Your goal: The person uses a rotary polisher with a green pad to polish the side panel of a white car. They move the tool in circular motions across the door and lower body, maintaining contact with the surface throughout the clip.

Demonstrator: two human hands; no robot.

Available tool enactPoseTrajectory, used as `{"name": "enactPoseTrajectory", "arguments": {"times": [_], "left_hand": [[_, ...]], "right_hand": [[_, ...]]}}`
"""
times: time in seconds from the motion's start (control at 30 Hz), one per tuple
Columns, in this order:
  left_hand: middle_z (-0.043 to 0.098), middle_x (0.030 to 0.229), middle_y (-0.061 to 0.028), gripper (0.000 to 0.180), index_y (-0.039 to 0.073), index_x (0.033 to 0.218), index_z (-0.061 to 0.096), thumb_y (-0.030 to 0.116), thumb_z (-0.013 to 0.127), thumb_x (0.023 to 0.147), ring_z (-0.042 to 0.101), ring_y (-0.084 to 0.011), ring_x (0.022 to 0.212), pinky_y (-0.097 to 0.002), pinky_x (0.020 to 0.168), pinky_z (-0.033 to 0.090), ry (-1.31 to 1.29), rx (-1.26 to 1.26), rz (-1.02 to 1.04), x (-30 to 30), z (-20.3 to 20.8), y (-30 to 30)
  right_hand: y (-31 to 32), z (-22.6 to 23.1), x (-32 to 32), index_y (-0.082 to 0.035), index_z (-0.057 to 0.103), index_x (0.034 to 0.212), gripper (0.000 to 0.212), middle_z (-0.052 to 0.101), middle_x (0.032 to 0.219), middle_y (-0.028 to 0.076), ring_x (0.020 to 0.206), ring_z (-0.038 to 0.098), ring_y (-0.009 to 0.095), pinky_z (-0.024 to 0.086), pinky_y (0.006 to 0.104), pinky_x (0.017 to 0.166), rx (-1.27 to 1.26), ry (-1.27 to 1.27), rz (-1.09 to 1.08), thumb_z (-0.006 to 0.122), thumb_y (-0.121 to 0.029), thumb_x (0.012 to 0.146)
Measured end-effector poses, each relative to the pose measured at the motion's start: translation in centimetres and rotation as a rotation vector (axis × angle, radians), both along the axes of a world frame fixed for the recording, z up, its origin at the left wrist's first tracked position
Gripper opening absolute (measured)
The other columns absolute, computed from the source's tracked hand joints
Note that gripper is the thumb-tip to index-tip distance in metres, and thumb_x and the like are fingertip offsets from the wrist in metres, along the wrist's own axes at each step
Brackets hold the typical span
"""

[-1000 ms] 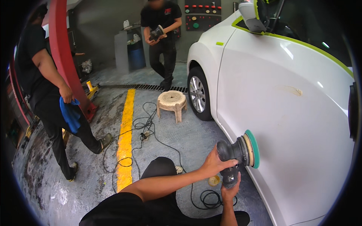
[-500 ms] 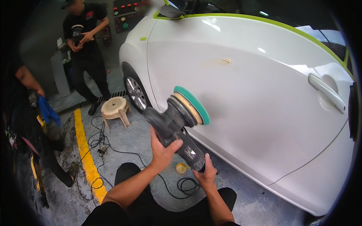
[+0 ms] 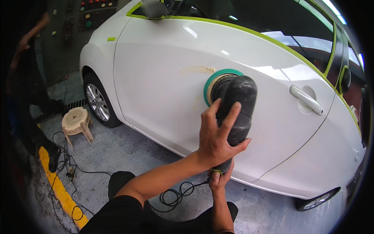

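A black car polisher (image 3: 242, 102) with a green-edged round pad (image 3: 207, 86) is held up to the white car door (image 3: 159, 97). The pad's face is turned to the panel and appears to rest on it. My left hand (image 3: 217, 138) grips the polisher's body from the near side, fingers spread over it. Lower down, my right hand (image 3: 221, 178) is closed round the handle's rear end, where the cord leaves; part of that hand is hidden. A beige smear of compound (image 3: 199, 70) marks the door just left of the pad.
Green masking tape (image 3: 233, 24) edges the windows. The door handle (image 3: 306, 100) is right of the pad. A beige stool (image 3: 76, 120) stands near the front wheel (image 3: 97, 97). Black cord (image 3: 175, 197) loops on the floor. A person in dark clothes (image 3: 29, 82) stands far left.
The polisher has swung up from over the floor to the door, its pad turning to the panel. My view has shifted right, and the compound smear is longer. One co-worker is out of sight.
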State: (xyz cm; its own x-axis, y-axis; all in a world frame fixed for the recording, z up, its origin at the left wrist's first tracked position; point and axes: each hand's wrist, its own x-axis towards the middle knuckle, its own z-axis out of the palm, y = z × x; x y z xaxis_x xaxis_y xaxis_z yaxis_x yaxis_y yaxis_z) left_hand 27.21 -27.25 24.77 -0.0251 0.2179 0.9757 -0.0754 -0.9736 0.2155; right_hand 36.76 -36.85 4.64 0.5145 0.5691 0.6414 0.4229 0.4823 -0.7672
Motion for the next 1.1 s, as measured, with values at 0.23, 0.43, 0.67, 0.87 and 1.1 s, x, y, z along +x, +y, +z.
{"name": "enactPoseTrajectory", "arguments": {"times": [0.23,0.43,0.67,0.87,1.1], "left_hand": [[0.036,0.146,-0.0319,0.100,0.028,0.156,0.050,0.022,0.092,0.065,0.044,-0.0457,0.124,-0.0551,0.103,0.042,0.004,0.093,-0.064,2.8,2.4,5.1],[0.038,0.144,-0.0343,0.099,0.033,0.157,0.048,0.024,0.089,0.067,0.048,-0.0478,0.118,-0.0581,0.098,0.043,0.000,0.184,-0.087,-0.5,1.7,10.9],[0.044,0.137,-0.0260,0.092,0.025,0.150,0.058,0.025,0.087,0.063,0.050,-0.0420,0.120,-0.0522,0.105,0.040,-0.094,0.107,-0.038,-6.7,1.4,20.1],[0.040,0.143,-0.0203,0.084,0.005,0.151,0.051,0.004,0.079,0.072,0.065,-0.0293,0.113,-0.0371,0.089,0.062,-0.315,0.001,-0.324,-9.7,1.6,24.8],[0.035,0.154,-0.0353,0.090,0.011,0.148,0.057,0.014,0.085,0.062,0.048,-0.0539,0.135,-0.0530,0.111,0.047,-0.189,0.111,-0.180,-1.7,3.8,13.7]], "right_hand": [[7.1,4.0,-2.3,0.008,0.030,0.156,0.091,0.045,0.153,0.020,0.141,0.046,0.030,0.036,0.0413,0.116,0.211,-0.044,-0.296,0.048,-0.064,0.103],[14.8,3.2,-6.3,0.005,0.028,0.155,0.099,0.054,0.135,0.016,0.121,0.056,0.024,0.044,0.0372,0.104,0.358,0.040,-0.404,0.058,-0.068,0.096],[20.7,3.5,-11.6,-0.003,0.021,0.161,0.098,0.065,0.101,0.013,0.064,0.062,0.015,0.051,0.0277,0.056,0.157,0.003,-0.206,0.062,-0.064,0.097],[21.3,7.7,-12.9,-0.006,0.023,0.163,0.095,0.069,0.120,0.030,0.108,0.072,0.044,0.058,0.0438,0.088,-0.103,-0.363,-0.317,0.066,-0.059,0.097],[12.6,6.7,-9.4,-0.007,0.024,0.160,0.096,0.061,0.093,0.011,0.059,0.053,0.009,0.042,0.0228,0.051,0.113,0.080,-0.277,0.062,-0.067,0.096]]}}
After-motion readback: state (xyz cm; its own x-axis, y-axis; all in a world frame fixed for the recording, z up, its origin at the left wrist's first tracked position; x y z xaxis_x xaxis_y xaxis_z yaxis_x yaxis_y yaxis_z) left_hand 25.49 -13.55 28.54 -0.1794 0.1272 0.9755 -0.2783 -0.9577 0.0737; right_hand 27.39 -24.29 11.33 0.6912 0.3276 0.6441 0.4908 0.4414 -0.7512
